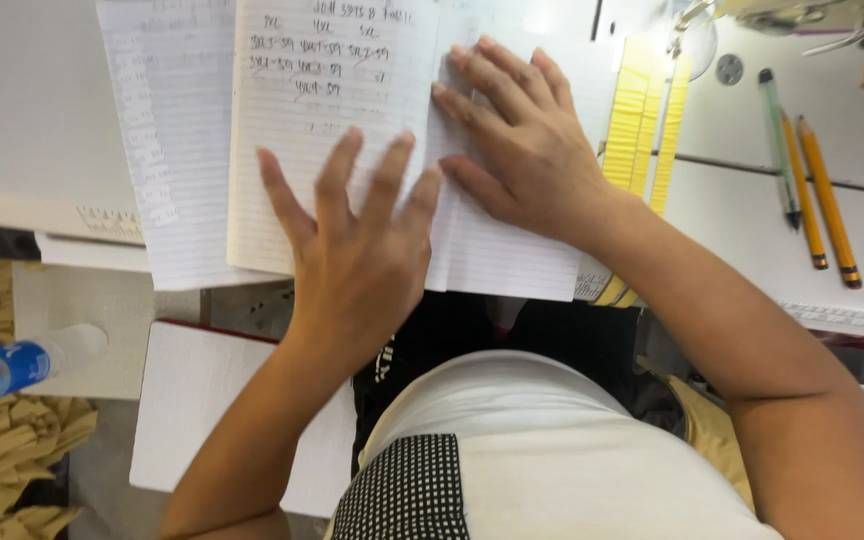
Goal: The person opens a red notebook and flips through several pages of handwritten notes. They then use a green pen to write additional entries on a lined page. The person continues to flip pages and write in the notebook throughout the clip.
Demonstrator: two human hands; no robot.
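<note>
- The left hand (357,255) is lying flat, fingers spread, grip wide and holding nothing, pressing the lined notebook (332,130) open.
- The right hand (527,150) is resting on the facing page, grip likewise wide, apparently smoothing it down.
- The notebook is overhanging the near edge of the white table (32,120).
- Farther right, two pencils (822,195) and a pen (778,140) are lying beside yellow strips (637,120).
- A water bottle (2,368) is sitting low at left.

A white table (732,215) is seen, on which an open lined notebook (332,140) is laid, with yellow strips (642,120) beside it; two orange pencils (820,195) and a green pen (778,145) are placed further right
</note>
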